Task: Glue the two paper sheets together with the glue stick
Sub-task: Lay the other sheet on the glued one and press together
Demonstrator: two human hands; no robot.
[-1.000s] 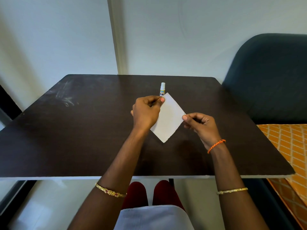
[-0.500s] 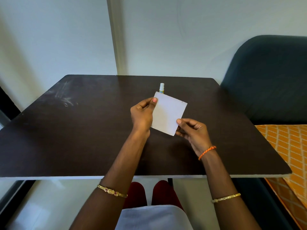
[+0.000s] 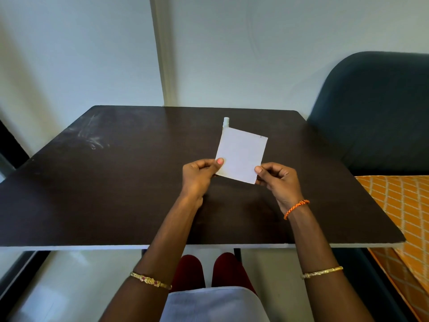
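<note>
Fingers (image 3: 214, 164) of the left hand (image 3: 197, 176) pinch the white paper square's (image 3: 241, 154) lower-left corner; the right hand (image 3: 277, 180) pinches its lower-right corner. It is held mid-frame above the dark surface (image 3: 104, 194), turned slightly clockwise. Behind its upper-left corner stands the upright glue stick (image 3: 226, 122).

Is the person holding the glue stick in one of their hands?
No, the glue stick stands alone on the table, while the left hand and right hand pinch the white paper.
</note>
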